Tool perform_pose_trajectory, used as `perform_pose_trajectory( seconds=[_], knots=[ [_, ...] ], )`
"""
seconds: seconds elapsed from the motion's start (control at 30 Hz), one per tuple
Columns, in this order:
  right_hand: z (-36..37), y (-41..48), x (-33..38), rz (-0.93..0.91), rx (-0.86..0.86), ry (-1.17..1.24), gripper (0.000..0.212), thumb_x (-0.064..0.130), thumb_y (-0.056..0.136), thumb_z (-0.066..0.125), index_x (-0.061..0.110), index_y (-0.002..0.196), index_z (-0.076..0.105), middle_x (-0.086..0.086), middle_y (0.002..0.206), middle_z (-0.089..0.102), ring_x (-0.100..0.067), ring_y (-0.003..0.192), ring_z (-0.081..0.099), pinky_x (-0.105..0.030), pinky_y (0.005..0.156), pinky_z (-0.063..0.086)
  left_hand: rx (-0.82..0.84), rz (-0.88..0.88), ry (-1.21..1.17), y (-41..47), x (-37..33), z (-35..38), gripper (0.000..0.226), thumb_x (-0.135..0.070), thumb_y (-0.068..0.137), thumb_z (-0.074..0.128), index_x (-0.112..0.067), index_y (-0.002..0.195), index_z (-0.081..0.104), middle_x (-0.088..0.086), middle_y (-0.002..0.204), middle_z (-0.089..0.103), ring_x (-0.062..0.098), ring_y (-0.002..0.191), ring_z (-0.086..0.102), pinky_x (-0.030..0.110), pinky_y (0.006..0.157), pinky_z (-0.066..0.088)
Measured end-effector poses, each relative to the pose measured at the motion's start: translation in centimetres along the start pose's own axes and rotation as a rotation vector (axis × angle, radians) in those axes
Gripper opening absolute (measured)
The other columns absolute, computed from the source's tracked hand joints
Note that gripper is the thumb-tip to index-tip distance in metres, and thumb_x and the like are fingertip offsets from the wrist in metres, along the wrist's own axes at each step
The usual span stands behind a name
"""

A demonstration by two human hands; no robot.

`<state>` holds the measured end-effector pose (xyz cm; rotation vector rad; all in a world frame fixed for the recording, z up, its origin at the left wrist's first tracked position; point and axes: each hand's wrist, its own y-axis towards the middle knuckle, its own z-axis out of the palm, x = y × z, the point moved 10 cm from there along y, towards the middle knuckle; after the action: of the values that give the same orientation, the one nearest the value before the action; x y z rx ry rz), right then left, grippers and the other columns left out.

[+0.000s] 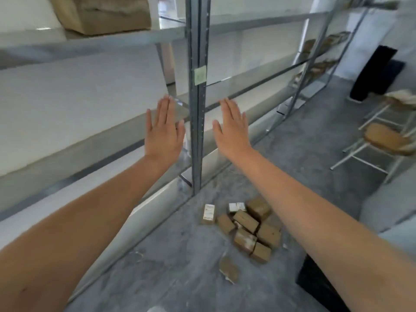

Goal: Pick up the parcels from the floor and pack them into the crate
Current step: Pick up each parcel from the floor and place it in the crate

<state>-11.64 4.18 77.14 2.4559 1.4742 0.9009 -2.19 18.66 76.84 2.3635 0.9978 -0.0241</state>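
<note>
1. The left hand [164,129] is raised flat, fingers straight, holding nothing.
2. A shelf post [198,131] stands between the hands.
3. The right hand [231,129] is equally flat and empty.
4. The parcels [245,228] lie clustered on the floor, near a dark crate [315,282].

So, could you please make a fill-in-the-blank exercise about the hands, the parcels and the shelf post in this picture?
1. The left hand and the right hand are both raised, open, and hold ____.
2. The brown parcels lie in a pile on the ____.
3. The sticker on the metal post between the hands is ____ in colour.
Missing words: nothing; floor; green.
</note>
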Motion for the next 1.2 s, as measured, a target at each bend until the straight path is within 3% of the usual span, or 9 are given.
perform_pose_trajectory(
  seconds=[0.2, 0.47, 0.7, 0.87, 1.0, 1.07, 1.1, 1.17, 1.2],
  knots=[
    [0.7, -1.5, -13.7, 0.204, 0.011, -0.090, 0.058, 0.027, 0.103, 0.035, 0.012, 0.155, 0.015, -0.001, 0.163, 0.013, -0.014, 0.151, 0.003, -0.043, 0.123, 0.000, 0.149, 0.135, -0.113, 3.5, -8.5, 11.7, 0.058, -0.034, 0.104, 0.024, -0.010, 0.155, 0.010, 0.003, 0.164, 0.008, 0.015, 0.151, 0.004, 0.044, 0.122, -0.001],
    [10.5, -1.3, -29.1, 0.490, 0.186, -0.105, 0.057, 0.027, 0.103, 0.035, 0.012, 0.155, 0.018, -0.002, 0.163, 0.013, -0.015, 0.151, 0.004, -0.042, 0.122, 0.000, 0.414, 0.238, -0.168, 7.0, -11.8, 30.4, 0.059, -0.036, 0.104, 0.022, -0.010, 0.155, 0.011, 0.005, 0.164, 0.009, 0.017, 0.151, 0.004, 0.049, 0.122, 0.000],
    [20.2, -8.0, -44.2, 0.868, 0.343, -0.136, 0.051, 0.022, 0.100, 0.042, 0.008, 0.148, 0.033, -0.010, 0.153, 0.032, -0.027, 0.143, 0.028, -0.042, 0.115, 0.022, 0.651, 0.289, -0.141, 5.8, -9.9, 46.2, 0.057, -0.031, 0.105, 0.027, -0.007, 0.155, 0.014, 0.008, 0.162, 0.014, 0.020, 0.151, 0.009, 0.046, 0.122, 0.004],
    [27.7, -17.6, -52.6, 1.084, 0.502, -0.090, 0.043, 0.023, 0.098, 0.041, 0.007, 0.138, 0.041, -0.013, 0.142, 0.040, -0.034, 0.127, 0.044, -0.048, 0.104, 0.039, 0.825, 0.165, -0.225, -0.1, -8.1, 56.9, 0.054, -0.024, 0.104, 0.035, 0.000, 0.151, 0.024, 0.017, 0.159, 0.022, 0.029, 0.147, 0.020, 0.041, 0.121, 0.013],
    [36.0, -24.9, -58.0, 1.146, 0.622, -0.015, 0.045, 0.027, 0.100, 0.039, 0.011, 0.142, 0.037, -0.010, 0.148, 0.033, -0.033, 0.129, 0.042, -0.051, 0.106, 0.039, 0.939, -0.019, -0.312, -8.2, -7.0, 66.5, 0.053, -0.028, 0.104, 0.036, 0.000, 0.149, 0.029, 0.018, 0.157, 0.028, 0.032, 0.143, 0.029, 0.039, 0.119, 0.022],
    [39.9, -27.9, -60.2, 1.149, 0.686, -0.002, 0.050, 0.027, 0.101, 0.039, 0.013, 0.148, 0.032, -0.008, 0.154, 0.027, -0.031, 0.135, 0.037, -0.045, 0.112, 0.034, 1.010, -0.116, -0.355, -13.2, -6.9, 71.0, 0.049, -0.029, 0.103, 0.036, 0.001, 0.141, 0.038, 0.023, 0.144, 0.043, 0.037, 0.131, 0.043, 0.043, 0.110, 0.035],
    [41.9, -29.3, -61.5, 1.153, 0.709, 0.003, 0.051, 0.026, 0.102, 0.039, 0.013, 0.150, 0.030, -0.007, 0.156, 0.026, -0.029, 0.138, 0.035, -0.040, 0.114, 0.032, 1.043, -0.144, -0.388, -15.8, -7.1, 73.2, 0.042, -0.029, 0.102, 0.035, 0.001, 0.130, 0.043, 0.023, 0.126, 0.052, 0.038, 0.115, 0.052, 0.046, 0.099, 0.042],
    [45.9, -31.8, -64.3, 1.171, 0.749, 0.038, 0.052, 0.026, 0.103, 0.038, 0.014, 0.152, 0.027, -0.007, 0.157, 0.026, -0.029, 0.138, 0.035, -0.039, 0.113, 0.033, 1.106, -0.174, -0.432, -20.8, -7.9, 77.4, 0.025, -0.024, 0.103, 0.035, -0.003, 0.111, 0.045, 0.013, 0.095, 0.050, 0.032, 0.085, 0.053, 0.043, 0.075, 0.044],
    [48.0, -33.0, -65.7, 1.191, 0.755, 0.074, 0.052, 0.025, 0.102, 0.038, 0.015, 0.152, 0.028, -0.008, 0.154, 0.031, -0.029, 0.135, 0.040, -0.040, 0.110, 0.037, 1.147, -0.181, -0.434, -23.4, -8.2, 79.6, 0.023, -0.025, 0.104, 0.034, -0.005, 0.108, 0.045, 0.008, 0.092, 0.047, 0.029, 0.081, 0.051, 0.039, 0.071, 0.040]
  ],
)
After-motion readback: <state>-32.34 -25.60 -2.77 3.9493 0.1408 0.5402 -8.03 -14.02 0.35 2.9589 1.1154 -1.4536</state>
